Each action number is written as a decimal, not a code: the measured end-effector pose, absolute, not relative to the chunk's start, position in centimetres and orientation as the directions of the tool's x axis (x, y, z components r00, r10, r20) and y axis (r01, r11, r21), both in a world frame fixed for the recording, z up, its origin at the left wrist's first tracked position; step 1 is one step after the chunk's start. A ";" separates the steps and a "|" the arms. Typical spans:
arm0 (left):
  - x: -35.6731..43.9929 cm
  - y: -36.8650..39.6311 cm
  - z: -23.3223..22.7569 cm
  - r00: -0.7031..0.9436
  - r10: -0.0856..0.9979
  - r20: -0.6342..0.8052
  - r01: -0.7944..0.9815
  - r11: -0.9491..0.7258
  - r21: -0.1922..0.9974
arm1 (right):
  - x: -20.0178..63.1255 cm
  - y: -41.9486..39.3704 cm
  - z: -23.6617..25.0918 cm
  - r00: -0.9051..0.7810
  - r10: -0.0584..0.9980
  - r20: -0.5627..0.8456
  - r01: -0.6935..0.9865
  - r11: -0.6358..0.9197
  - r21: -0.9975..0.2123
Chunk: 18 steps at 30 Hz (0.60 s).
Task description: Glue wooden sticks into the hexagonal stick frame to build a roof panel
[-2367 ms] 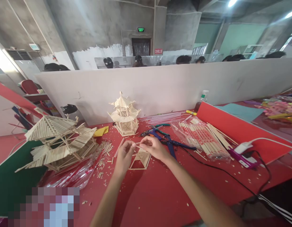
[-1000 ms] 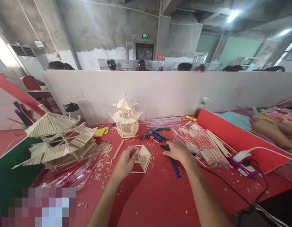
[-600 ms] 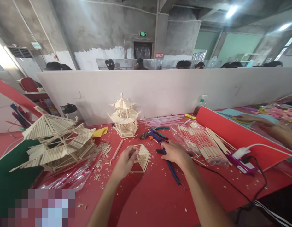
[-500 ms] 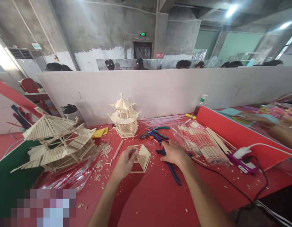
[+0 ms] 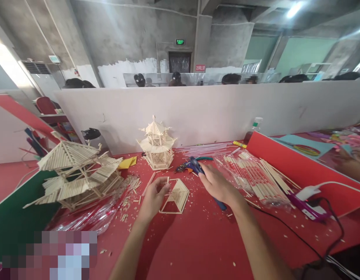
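My left hand (image 5: pixel 154 197) is closed, pinching a short wooden stick (image 5: pixel 168 180) upright between thumb and fingertips. Just right of it, a flat frame of sticks (image 5: pixel 179 196) lies on the red table, partly filled with slats. My right hand (image 5: pixel 217 184) is wrapped round a blue glue gun (image 5: pixel 221 205), mostly hidden by the palm, with a black cord trailing right. Beyond its fingers lie pliers (image 5: pixel 182 167), partly covered. A small stick pagoda (image 5: pixel 156 146) stands upright behind the frame. At left is a larger stick pavilion (image 5: pixel 77 175).
Bundled sticks in plastic (image 5: pixel 252 173) lie right, beside a red divider (image 5: pixel 287 171) and a purple power strip (image 5: pixel 310 208). Clear plastic wrap (image 5: pixel 83 221), yellow paper (image 5: pixel 128 162) and stick scraps lie left. A white partition (image 5: pixel 203 112) closes the back. Another person's hand (image 5: pixel 353 165) is far right.
My right hand has closed round the glue gun and raised it off the table, turning it. My left hand keeps its pinch near the frame. The whole view has shifted slightly.
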<state>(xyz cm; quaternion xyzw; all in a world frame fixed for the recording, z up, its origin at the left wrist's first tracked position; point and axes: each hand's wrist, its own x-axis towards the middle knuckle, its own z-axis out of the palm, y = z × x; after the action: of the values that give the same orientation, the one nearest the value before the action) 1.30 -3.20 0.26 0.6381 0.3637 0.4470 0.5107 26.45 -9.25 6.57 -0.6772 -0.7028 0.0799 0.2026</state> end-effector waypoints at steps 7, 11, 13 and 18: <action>1.2 -3.7 0.9 0.326 0.923 0.203 -0.053 -0.197 0.979 | 23.1 -8.7 5.2 -0.107 0.937 0.332 0.625 0.323 -0.711; 1.2 -3.9 1.2 0.321 0.923 0.212 -0.063 -0.203 0.977 | 21.3 -8.7 4.2 -0.205 0.935 0.289 0.568 0.354 -0.743; 1.1 -3.9 1.4 0.315 0.922 0.226 -0.059 -0.218 0.974 | 20.5 -8.8 4.0 -0.236 0.925 0.298 0.539 0.379 -0.752; 1.0 -3.8 1.6 0.302 0.919 0.255 -0.030 -0.258 0.966 | 19.1 -8.9 3.9 -0.252 0.899 0.359 0.466 0.438 -0.769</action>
<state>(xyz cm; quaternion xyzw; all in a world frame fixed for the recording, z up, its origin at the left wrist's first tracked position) 1.02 -3.75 1.56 0.6344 0.3502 0.4759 0.4984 19.13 -8.90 3.88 -0.4582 -0.7448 0.2671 0.4049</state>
